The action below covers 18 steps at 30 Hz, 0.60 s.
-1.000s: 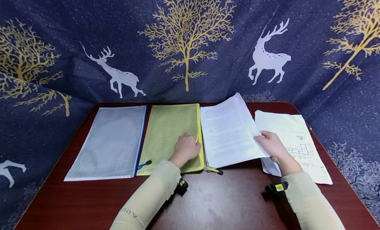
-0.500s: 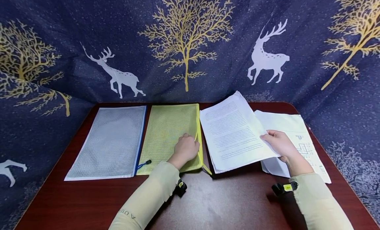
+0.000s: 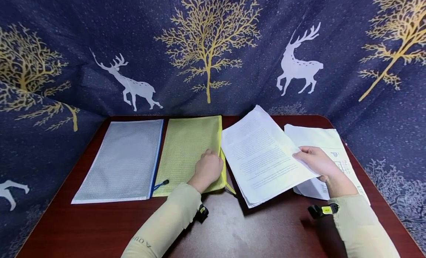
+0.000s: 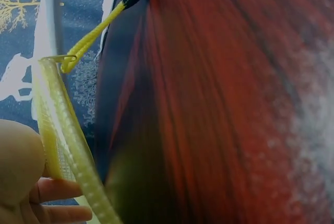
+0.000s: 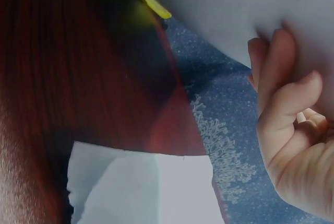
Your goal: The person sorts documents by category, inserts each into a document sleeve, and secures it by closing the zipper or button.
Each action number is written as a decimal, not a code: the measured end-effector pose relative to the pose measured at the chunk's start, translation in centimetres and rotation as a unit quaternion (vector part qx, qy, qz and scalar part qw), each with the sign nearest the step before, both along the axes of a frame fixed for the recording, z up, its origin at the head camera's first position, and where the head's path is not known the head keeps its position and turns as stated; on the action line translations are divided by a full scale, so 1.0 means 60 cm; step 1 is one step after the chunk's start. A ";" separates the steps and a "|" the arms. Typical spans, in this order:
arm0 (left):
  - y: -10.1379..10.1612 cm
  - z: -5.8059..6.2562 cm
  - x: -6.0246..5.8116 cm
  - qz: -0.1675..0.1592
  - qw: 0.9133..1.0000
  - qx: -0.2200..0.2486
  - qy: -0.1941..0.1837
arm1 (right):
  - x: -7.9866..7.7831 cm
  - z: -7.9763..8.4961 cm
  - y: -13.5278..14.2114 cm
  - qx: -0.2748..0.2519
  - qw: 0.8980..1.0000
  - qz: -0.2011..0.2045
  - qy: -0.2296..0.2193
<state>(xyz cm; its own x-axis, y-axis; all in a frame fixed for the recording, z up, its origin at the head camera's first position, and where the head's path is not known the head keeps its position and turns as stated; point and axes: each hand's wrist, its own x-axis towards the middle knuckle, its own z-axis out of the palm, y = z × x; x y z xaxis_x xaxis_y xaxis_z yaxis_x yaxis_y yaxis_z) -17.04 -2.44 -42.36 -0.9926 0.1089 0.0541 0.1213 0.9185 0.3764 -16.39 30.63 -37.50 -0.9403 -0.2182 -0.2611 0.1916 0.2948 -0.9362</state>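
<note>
My left hand (image 3: 209, 165) grips the open right edge of a yellow mesh zipper pouch (image 3: 183, 139) that lies on the table. In the left wrist view its fingers (image 4: 57, 213) show beside the raised zipper edge (image 4: 78, 143), and a yellow pull cord (image 4: 96, 33) hangs off the corner. My right hand (image 3: 314, 161) pinches a stack of printed sheets (image 3: 263, 154) by the right edge, with the thumb on top. The stack is tilted above the table, its upper left corner close to the pouch's edge. In the right wrist view the fingers (image 5: 276, 62) press the stack's underside (image 5: 219, 10).
A blue-edged mesh zipper pouch (image 3: 123, 158) with a blue pull cord lies flat on the left. More sheets with drawings (image 3: 309, 136) lie at the right, partly under my right hand. A dark patterned cloth (image 3: 233, 80) hangs behind the red-brown table (image 3: 233, 232).
My right hand has moved to the right with the printed sheets, which have turned and swung their lower edge toward me. The left hand has stayed on the yellow pouch.
</note>
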 end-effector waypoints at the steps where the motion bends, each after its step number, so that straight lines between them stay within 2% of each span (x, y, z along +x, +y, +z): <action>1: 0.001 0.000 0.000 -0.001 1.000 -0.009 0.003 | -0.001 0.001 -0.001 -0.001 1.000 0.001 0.000; 6: 0.004 -0.001 -0.003 -0.006 0.999 -0.043 0.003 | -0.006 0.002 -0.004 -0.014 1.000 -0.004 -0.004; 13: 0.004 -0.003 -0.003 -0.008 0.999 -0.050 0.008 | -0.013 -0.003 -0.008 -0.055 0.998 -0.018 -0.007; 18: 0.004 -0.002 -0.003 -0.004 0.999 -0.053 0.011 | -0.022 -0.008 -0.021 -0.023 1.000 -0.019 -0.010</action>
